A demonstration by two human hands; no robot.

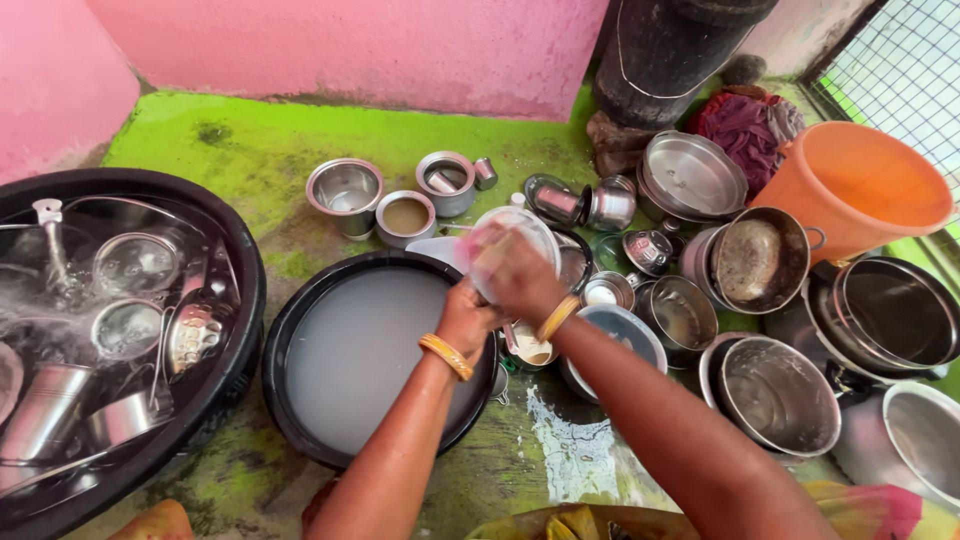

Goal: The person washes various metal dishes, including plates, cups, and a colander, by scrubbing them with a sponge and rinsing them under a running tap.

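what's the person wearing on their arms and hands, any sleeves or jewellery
Both forearms are bare, with no sleeves or gloves in view. The left hand has a ribbed orange-gold bangle at the wrist. The right hand has a similar orange-gold bangle at its wrist. No rings or watch can be made out.

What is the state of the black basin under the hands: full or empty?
Filled. The black basin holds cloudy grey-white water reaching nearly to its rim, and no bare bottom shows through.
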